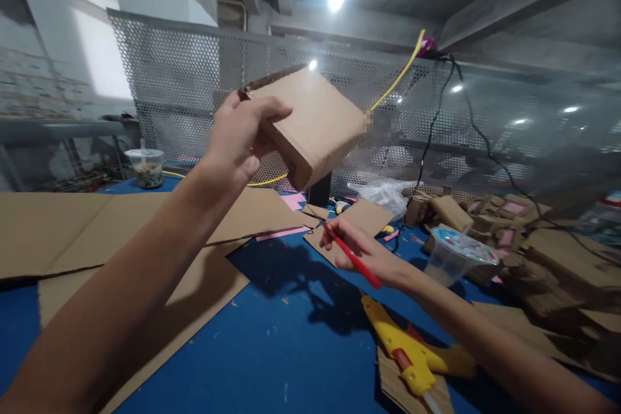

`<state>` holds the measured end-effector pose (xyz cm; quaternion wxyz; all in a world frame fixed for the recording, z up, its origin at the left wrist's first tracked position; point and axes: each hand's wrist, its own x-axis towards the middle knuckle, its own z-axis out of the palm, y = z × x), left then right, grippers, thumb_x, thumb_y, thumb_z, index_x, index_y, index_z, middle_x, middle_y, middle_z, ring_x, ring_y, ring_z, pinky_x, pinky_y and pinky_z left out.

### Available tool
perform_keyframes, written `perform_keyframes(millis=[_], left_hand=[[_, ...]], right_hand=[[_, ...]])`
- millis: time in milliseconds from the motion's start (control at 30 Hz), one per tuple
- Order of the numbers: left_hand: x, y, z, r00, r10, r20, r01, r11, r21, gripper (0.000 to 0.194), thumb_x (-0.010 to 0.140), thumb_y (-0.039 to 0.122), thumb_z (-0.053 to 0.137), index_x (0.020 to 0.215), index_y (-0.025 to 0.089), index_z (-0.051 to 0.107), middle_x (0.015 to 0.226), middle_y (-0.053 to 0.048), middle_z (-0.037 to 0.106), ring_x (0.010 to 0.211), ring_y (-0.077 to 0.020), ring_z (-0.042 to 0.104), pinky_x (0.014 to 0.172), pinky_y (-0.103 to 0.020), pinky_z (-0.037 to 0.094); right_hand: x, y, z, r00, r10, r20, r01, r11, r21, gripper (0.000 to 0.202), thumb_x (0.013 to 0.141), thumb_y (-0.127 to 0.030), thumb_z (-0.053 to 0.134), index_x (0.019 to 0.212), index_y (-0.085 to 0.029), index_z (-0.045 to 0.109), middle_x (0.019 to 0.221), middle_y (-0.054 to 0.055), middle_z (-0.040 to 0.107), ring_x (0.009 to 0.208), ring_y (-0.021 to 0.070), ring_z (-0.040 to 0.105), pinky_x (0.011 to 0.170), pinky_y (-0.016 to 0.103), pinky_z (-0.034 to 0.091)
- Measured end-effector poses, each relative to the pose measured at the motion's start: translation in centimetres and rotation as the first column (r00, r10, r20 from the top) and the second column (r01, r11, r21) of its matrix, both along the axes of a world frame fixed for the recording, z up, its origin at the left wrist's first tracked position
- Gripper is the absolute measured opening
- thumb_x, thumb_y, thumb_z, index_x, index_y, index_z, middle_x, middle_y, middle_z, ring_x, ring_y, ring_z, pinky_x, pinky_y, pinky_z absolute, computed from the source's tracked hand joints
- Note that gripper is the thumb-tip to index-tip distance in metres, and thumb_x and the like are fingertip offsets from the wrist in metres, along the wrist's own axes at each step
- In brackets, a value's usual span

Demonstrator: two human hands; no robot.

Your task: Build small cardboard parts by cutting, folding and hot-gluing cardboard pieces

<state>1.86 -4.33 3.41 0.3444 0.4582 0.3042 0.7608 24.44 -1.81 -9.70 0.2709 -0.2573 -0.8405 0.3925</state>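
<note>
Raised in front of the metal mesh, a small cardboard box is gripped at its left edge by my left hand, thumb across the top face. Lower and to the right, my right hand is closed around a slim red tool, which slants over the blue table; its tip near my fingers is too small to make out. Below that hand, a yellow glue gun rests on a piece of cardboard.
Large cardboard sheets cover the table's left side. A clear tub and piled cardboard pieces stand at right. A lidded cup is at back left. Perforated metal mesh rises behind, with hanging black cables.
</note>
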Motion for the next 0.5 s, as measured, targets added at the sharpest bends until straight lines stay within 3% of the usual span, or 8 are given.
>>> perform_keyframes(millis=[67,167,500], left_hand=[[-0.1,0.2,0.0,1.000,-0.003,0.011,0.003,1.000,-0.016,0.031,0.065,0.009,0.069,0.089,0.020,0.054,0.093,-0.002,0.068,0.104,-0.0231,0.064,0.078,-0.030,0.059],[0.3,0.6,-0.4,1.000,-0.006,0.023,0.007,0.999,-0.042,0.030,0.065,0.008,0.070,0.088,0.019,0.054,0.093,-0.002,0.066,0.102,-0.0220,0.065,0.082,-0.032,0.058],[4.0,0.1,-2.5,0.995,-0.100,-0.006,0.099,0.987,-0.129,0.033,0.059,0.006,0.072,0.083,0.019,0.053,0.087,-0.001,0.066,0.100,-0.0250,0.067,0.085,-0.041,0.059]], right_hand=[[0.2,0.0,-0.1,0.997,-0.040,0.063,0.038,0.998,0.044,0.060,0.070,-0.070,0.069,0.096,-0.021,0.047,0.091,0.002,0.051,0.081,0.0173,0.049,0.074,0.035,0.044],[0.1,0.1,-0.4,0.992,-0.079,0.094,0.079,0.997,0.003,0.063,0.072,-0.077,0.062,0.095,-0.021,0.045,0.086,0.001,0.049,0.075,0.0161,0.045,0.068,0.032,0.041],[-0.9,-1.9,1.0,0.998,-0.063,0.000,0.062,0.992,-0.111,0.069,0.068,-0.087,0.055,0.085,-0.021,0.047,0.077,0.001,0.052,0.068,0.0161,0.050,0.063,0.032,0.043]])
